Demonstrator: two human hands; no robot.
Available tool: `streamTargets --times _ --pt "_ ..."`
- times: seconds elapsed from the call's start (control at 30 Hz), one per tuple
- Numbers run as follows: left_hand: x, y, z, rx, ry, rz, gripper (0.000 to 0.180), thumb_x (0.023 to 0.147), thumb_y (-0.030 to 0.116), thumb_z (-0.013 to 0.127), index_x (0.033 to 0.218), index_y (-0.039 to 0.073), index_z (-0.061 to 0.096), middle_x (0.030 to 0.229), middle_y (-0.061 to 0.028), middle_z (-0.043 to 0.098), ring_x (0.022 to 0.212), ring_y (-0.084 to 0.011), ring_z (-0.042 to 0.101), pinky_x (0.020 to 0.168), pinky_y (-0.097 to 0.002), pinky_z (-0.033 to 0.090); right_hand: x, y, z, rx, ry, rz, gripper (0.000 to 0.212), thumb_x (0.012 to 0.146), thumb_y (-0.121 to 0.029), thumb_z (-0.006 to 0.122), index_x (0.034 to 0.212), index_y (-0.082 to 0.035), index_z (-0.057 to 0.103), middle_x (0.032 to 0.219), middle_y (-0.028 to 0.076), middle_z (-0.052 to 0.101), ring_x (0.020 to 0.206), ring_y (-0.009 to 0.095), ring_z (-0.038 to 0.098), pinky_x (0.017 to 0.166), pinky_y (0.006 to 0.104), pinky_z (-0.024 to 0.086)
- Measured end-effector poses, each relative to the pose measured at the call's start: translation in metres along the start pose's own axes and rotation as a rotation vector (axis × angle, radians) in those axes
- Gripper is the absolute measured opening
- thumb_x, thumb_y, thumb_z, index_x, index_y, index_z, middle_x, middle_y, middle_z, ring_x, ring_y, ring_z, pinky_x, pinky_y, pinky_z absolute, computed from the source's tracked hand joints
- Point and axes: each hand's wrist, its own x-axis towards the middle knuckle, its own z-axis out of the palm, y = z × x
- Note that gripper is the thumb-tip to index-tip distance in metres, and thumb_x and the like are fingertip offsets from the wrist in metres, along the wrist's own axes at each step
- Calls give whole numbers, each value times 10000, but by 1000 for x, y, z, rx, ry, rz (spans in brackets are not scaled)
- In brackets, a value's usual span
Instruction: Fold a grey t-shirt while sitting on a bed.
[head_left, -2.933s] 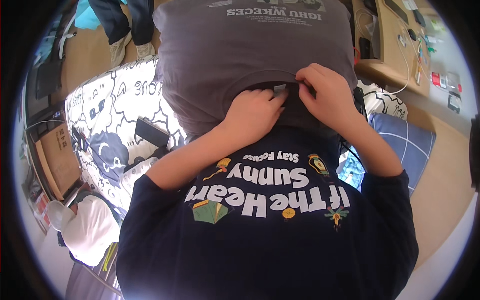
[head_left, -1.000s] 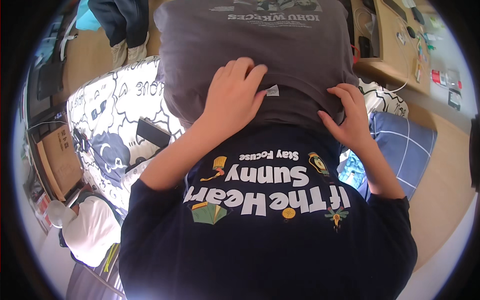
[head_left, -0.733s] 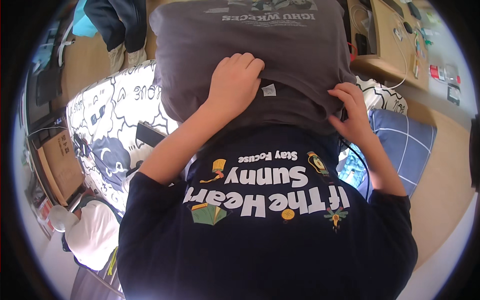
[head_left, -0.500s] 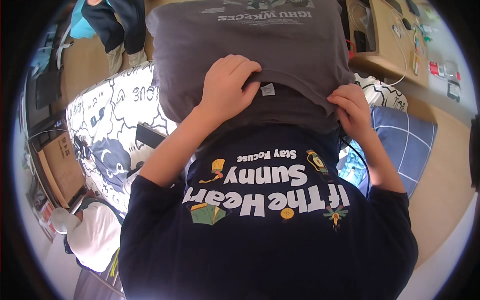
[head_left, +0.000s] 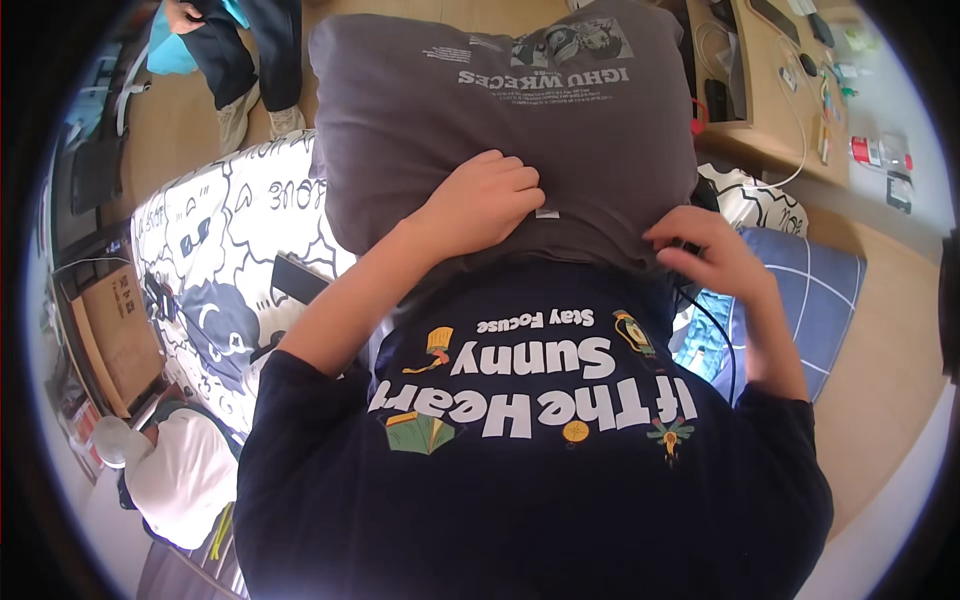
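Observation:
A dark grey printed T-shirt lies in front of my body, bulging over something bulky hidden inside it. Near its closest edge a small white label shows, partly covered by my fingers. My left hand is closed on the cloth by that label, knuckles up and fingers curled under. At the right corner of the T-shirt is my right hand, its thumb and forefinger apart beside the fabric. A bit of something dark shows in the gap between them.
A bed with a black-and-white patterned sheet is behind on the left, with a dark flat device on it. A blue checked cushion and a black cable lie right. Another person's legs stand at far left. A wooden desk is far right.
The T-shirt's near edge has come down toward me and its print shows more fully. My left hand moved right and nearer; my right hand moved nearer and its fingers came off the cloth.

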Motion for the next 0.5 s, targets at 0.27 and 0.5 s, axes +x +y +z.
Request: streamTargets --times 0.27,0.5 --pt "-2 -6 -64 -377 47 -496 291 862 224 650 1058 10 636 1013 -85 634 956 -233 604 850 -342 469 59 91 -67 370 800 364 414 911 -337 592 1159 -5 589 1107 77 620 1042 163 564 919 275 409" --pt "-27 -159 -120 113 681 -1105 566 833 443 659 1137 -32 613 1120 -211 634 1062 -293 599 913 -355 456 128 142 -107 1003 515 448 446 905 -430 587 1150 -59 624 1088 48 630 1065 156 539 965 296 351"
